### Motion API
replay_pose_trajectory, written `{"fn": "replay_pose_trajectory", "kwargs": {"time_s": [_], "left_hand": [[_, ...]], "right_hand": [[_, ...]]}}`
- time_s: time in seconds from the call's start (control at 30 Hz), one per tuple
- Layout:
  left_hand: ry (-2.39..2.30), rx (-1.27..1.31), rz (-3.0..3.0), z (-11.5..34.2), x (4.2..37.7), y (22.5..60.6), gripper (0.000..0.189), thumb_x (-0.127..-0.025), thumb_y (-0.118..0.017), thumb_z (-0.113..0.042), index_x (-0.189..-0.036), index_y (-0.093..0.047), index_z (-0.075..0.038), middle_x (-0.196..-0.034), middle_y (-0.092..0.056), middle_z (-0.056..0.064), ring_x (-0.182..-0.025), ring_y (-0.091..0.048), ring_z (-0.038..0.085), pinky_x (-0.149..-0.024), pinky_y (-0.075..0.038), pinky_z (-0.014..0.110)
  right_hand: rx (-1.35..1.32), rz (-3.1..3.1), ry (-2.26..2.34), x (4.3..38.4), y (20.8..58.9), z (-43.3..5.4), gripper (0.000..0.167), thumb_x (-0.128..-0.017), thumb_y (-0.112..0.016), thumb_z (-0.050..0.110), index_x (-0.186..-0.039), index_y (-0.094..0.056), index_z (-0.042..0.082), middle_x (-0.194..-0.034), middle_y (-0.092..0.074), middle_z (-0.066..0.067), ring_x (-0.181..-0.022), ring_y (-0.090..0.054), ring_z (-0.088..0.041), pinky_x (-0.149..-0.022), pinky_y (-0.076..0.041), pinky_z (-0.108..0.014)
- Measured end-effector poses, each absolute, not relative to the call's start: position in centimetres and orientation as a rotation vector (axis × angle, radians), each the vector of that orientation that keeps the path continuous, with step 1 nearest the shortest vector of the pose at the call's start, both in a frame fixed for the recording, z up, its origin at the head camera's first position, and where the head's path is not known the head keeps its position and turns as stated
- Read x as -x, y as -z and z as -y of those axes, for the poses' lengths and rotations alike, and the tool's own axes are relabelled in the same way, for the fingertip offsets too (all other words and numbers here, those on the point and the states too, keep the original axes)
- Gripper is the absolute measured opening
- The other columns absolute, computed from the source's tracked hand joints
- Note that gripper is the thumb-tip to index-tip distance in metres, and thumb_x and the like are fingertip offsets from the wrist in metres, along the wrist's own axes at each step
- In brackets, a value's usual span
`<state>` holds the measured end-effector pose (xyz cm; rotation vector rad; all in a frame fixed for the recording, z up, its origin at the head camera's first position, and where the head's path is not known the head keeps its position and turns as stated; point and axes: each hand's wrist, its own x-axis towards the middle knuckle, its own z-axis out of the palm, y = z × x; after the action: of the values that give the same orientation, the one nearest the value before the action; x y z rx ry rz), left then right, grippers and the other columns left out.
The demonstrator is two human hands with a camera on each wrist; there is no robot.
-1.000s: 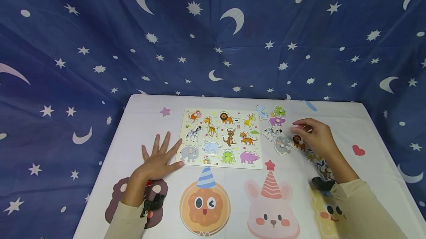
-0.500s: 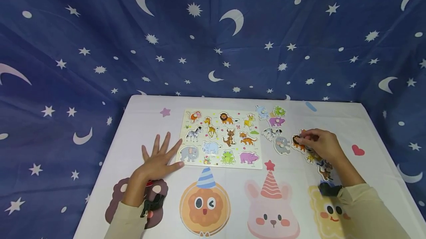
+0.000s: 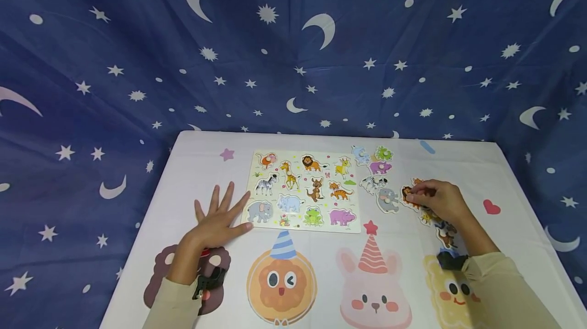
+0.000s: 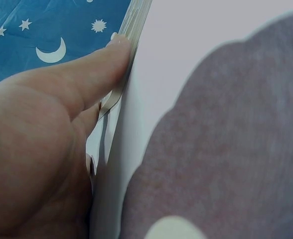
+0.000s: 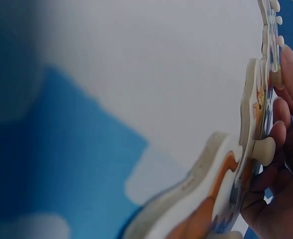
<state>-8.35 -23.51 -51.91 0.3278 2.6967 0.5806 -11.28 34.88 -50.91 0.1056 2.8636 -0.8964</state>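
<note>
A wooden animal puzzle board (image 3: 302, 219) lies flat in the head view. My left hand (image 3: 217, 224) rests with spread, straight fingers at its left side, the index finger and thumb touching the edge; the left wrist view shows the thumb (image 4: 96, 69) against the board's edge. My right hand (image 3: 445, 201) pinches the lion puzzle piece (image 3: 405, 194) by its knob, low over the table; the right wrist view shows thumb and finger at a knob (image 5: 276, 78). Under and near this hand lie a yellow piece (image 3: 427, 218) and a kangaroo piece (image 3: 446, 237), partly hidden.
Right of the board lie loose knobbed pieces: a blue rhino (image 3: 361, 155), a frog (image 3: 383, 153), a purple hippo (image 3: 380, 167), a zebra (image 3: 374, 184) and an elephant (image 3: 388, 200). A white cloth with cartoon prints covers the table (image 3: 330, 278); a starry blue curtain (image 3: 257, 74) hangs behind.
My right hand has come down from above the pieces onto the lion piece and taken its knob between thumb and finger. My left hand has stayed still.
</note>
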Motion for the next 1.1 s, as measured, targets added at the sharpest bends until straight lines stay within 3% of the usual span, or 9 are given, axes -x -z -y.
{"fn": "replay_pose_trajectory", "kwargs": {"time_s": [0.73,1.1], "left_hand": [[-0.591,-0.337,-2.698,23.5,8.4,51.9,0.086,-0.091,-0.060,-0.067,-0.162,-0.025,-0.033,-0.173,0.009,0.012,-0.155,0.021,0.047,-0.104,0.024,0.081],[-0.594,-0.341,-2.697,23.4,8.3,51.7,0.086,-0.091,-0.060,-0.065,-0.162,-0.026,-0.032,-0.173,0.009,0.013,-0.154,0.021,0.048,-0.103,0.024,0.082]], "right_hand": [[-0.015,-2.917,0.873,10.9,51.3,-35.0,0.030,-0.087,-0.083,0.029,-0.103,-0.075,0.005,-0.085,-0.066,-0.004,-0.078,-0.055,-0.019,-0.060,-0.047,-0.023],[0.112,-2.964,0.896,11.8,50.2,-33.4,0.029,-0.086,-0.084,0.030,-0.098,-0.075,0.005,-0.083,-0.064,-0.003,-0.074,-0.054,-0.015,-0.059,-0.046,-0.021]]}}
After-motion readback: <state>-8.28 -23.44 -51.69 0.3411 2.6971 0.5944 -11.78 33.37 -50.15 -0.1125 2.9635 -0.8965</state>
